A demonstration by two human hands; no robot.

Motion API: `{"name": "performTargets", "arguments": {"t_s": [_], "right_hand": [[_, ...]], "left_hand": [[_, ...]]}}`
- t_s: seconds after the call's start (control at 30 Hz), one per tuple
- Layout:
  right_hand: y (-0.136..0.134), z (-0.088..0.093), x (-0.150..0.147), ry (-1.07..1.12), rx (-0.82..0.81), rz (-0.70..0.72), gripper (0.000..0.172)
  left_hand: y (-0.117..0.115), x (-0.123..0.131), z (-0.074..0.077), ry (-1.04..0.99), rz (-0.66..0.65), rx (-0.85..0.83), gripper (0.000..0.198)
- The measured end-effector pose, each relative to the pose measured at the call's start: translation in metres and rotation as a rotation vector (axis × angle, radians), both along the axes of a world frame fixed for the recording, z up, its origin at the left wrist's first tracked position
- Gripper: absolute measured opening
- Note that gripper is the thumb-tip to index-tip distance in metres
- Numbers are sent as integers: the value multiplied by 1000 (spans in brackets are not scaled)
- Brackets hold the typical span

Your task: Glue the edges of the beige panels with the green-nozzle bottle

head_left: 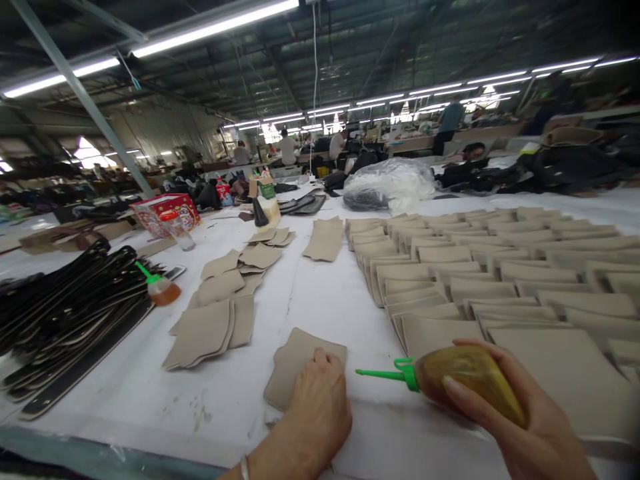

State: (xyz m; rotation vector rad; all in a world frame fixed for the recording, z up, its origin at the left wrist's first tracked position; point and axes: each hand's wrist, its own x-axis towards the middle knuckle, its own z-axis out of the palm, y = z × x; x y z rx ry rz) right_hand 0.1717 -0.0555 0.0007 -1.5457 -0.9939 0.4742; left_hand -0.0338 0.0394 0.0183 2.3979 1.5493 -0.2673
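Observation:
My right hand (520, 407) is wrapped round a squeeze bottle (470, 380) of yellowish-brown liquid, probably glue. The bottle lies tilted nearly level, its green nozzle pointing left. My left hand (320, 407) is closed, with bent fingers pressed together on the right part of a beige leather-like piece (290, 363). That piece lies flat on the white table, and the fingertips are partly hidden. The nozzle tip is a little right of the left hand, apart from the piece. Left of it lies a loose pile of similar beige pieces (200, 330).
Overlapping rows of beige pieces (435, 327) cover the right side of the white table (280, 300). At left lie stacked black straps (75, 320) and a second green-nozzled bottle (163, 291). Farther back are a clear jar (177, 232), a red box (165, 212) and a plastic bag (390, 183). People sit beyond.

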Motion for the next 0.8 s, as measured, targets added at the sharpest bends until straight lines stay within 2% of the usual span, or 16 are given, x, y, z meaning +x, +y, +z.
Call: {"name": "performTargets", "arguments": {"t_s": [0.13, 0.23, 0.37, 0.53, 0.67, 0.8], "right_hand": [[2, 5, 2, -103, -44, 16, 54], [10, 13, -7, -108, -71, 42, 55], [23, 20, -24, -93, -122, 55, 56], [36, 14, -27, -163, -173, 96, 59], [47, 10, -27, -280, -159, 67, 55], [52, 8, -30, -307, -139, 63, 52]], "left_hand": [[13, -13, 2, -41, -61, 20, 44], [19, -22, 2, -131, -113, 24, 50], [19, -26, -6, -203, -87, 30, 50], [19, -25, -10, -246, -70, 22, 50], [19, -27, -10, -251, -59, 9, 49], [18, -27, -12, -235, -62, 17, 48]]}}
